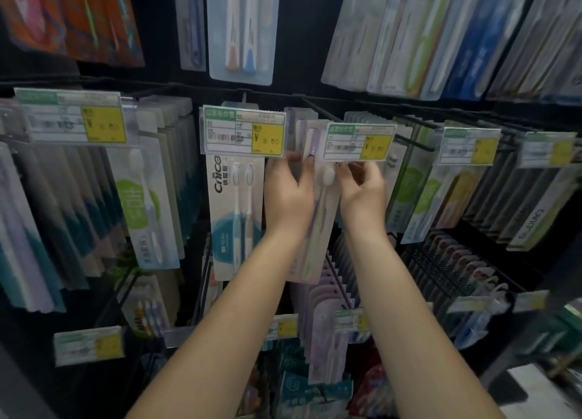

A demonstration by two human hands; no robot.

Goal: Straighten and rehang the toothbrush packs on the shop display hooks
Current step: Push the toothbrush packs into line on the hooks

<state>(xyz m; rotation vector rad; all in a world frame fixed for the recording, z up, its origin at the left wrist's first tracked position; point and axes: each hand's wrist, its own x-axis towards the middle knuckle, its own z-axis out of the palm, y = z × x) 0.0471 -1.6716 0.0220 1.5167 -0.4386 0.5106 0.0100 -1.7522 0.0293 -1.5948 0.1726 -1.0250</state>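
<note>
A person stands close to a shop display wall of hanging toothbrush packs, both bare arms raised to the middle row. The step in hand looks like rehanging: one toothbrush pack, a clear card holding a pale purple and green brush with a white head, is held upright between the two hands, its top reaching up beside a price label with a yellow price box.

The left hand grips the pack's left edge, fingers curled round it and the thumb tip showing at the front near the top. The right hand holds the right edge just under the price label, fingers bent and pinching the card. Both grips are clamped on the same pack, not spread open.

The black wire hook for this column runs out from the back panel to the label; more purple packs already hang on it behind the held one. Whether the pack's hanging hole is on the hook yet cannot be told, since the label and the fingers hide it.

The next move, as I judge it, calls for lining the hole at the top of the card with the hook tip behind the label, sliding the pack back along the wire, then letting it hang square with its neighbours.

To the left hangs a white and teal twin pack under its own price label. Further rows of packs fill the display on all sides, and are blurred.
</note>
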